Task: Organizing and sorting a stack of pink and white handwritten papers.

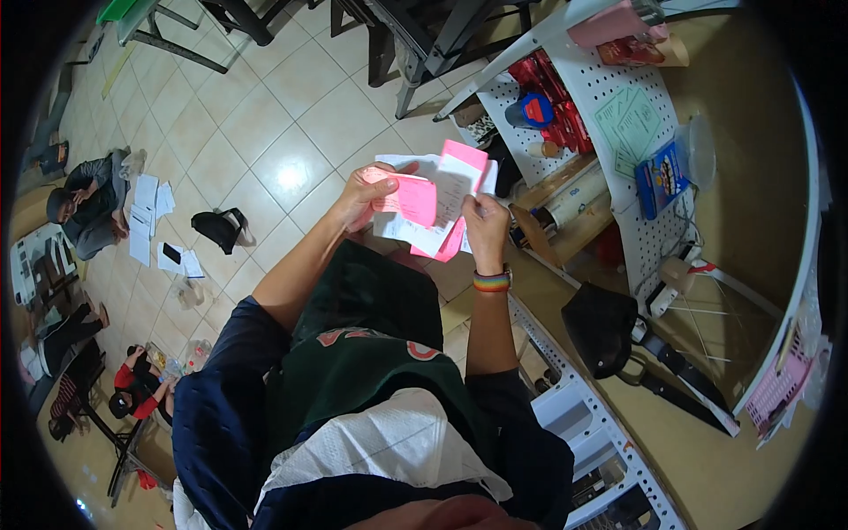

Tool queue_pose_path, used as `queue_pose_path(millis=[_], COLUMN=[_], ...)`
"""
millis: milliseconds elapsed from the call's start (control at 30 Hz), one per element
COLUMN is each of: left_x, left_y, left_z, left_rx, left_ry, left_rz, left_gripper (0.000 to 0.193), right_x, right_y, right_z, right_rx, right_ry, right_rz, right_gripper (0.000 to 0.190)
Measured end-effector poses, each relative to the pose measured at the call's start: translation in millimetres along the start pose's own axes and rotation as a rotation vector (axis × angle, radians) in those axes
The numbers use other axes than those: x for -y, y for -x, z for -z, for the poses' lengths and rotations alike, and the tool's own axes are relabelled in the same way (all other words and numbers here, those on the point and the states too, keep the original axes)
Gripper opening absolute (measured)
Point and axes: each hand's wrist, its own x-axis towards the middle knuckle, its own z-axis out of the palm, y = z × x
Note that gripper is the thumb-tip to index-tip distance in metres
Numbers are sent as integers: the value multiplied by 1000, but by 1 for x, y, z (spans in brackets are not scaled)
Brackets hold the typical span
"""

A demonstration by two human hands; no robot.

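Observation:
My left hand (361, 199) grips a small sheaf of pink paper slips (419, 199), thumb pressed on top. In my right hand (487, 217), the fingers pinch the edge of white paper sheets (457, 184) bearing handwriting. A pink strip (466, 154) shows at the upper end of these sheets, and more pink paper (452, 244) sticks out below. The two bundles overlap in front of my dark green apron (377, 291). A rainbow-striped band (491, 282) circles my right wrist.
On my right, a perforated white shelf (642, 119) holds red packets (570, 122), a blue-lidded jar (533, 111) and a blue box (662, 179). A black bag (599, 329) lies nearer. Leftward on the tiled floor are papers (142, 218), a black pouch (218, 228) and several seated people.

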Motion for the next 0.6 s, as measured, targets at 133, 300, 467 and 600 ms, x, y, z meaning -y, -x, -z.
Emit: queue_pose_path(millis=[133,300,467,600], left_x=[19,81,125,143], left_y=[-34,-103,-141,-155], left_z=[40,85,114,115], left_rx=[-66,21,228,431], left_ry=[-219,-10,332,759], left_rz=[115,208,225,276], left_gripper=[31,27,17,14], right_x=[-92,-171,-184,-170], right_y=[-13,-34,-57,-61], right_z=[-27,-61,-55,-46], right_rx=[-129,-275,-346,-393], right_ry=[69,-597,-631,-654], right_rz=[43,-211,-177,-153], right_gripper=[17,15,14,13])
